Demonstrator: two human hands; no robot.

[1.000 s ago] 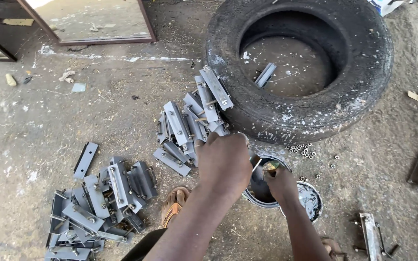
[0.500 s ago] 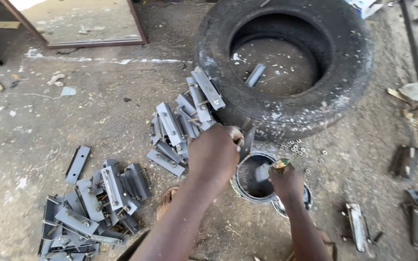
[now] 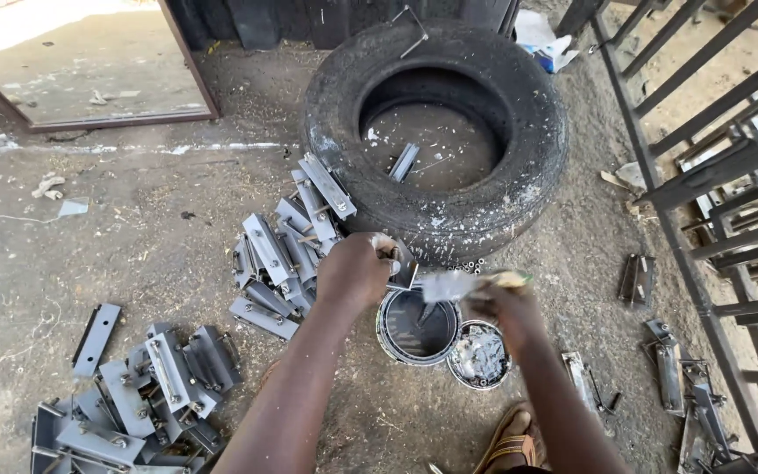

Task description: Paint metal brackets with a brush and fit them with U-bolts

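I see left hand point(image 3: 354, 272) clamped on grey metal latch piece point(image 3: 403, 268) just above round dark paint can point(image 3: 418, 325); right hand point(image 3: 500, 305) grips paint-smeared brush point(image 3: 462, 284), long axis pointing left at latch

One tyre point(image 3: 436, 132), lying flat. One paint can point(image 3: 416, 326), with one lid point(image 3: 479, 355) just beside it. One brush point(image 3: 471, 283), blurred. Two hands: left point(image 3: 354, 270), right point(image 3: 500, 303). Two heaps of grey metal brackets: one against the tyre point(image 3: 287, 250), roughly a dozen pieces; one at lower left point(image 3: 133, 399), again about a dozen, too overlapped for an exact count. One single bracket inside the tyre point(image 3: 404, 162). One flat strip point(image 3: 96, 338) apart from the lower heap. About five more brackets scattered at right point(image 3: 638, 279), partly cut off. One sandal point(image 3: 512, 439). One barred gate point(image 3: 712, 175).
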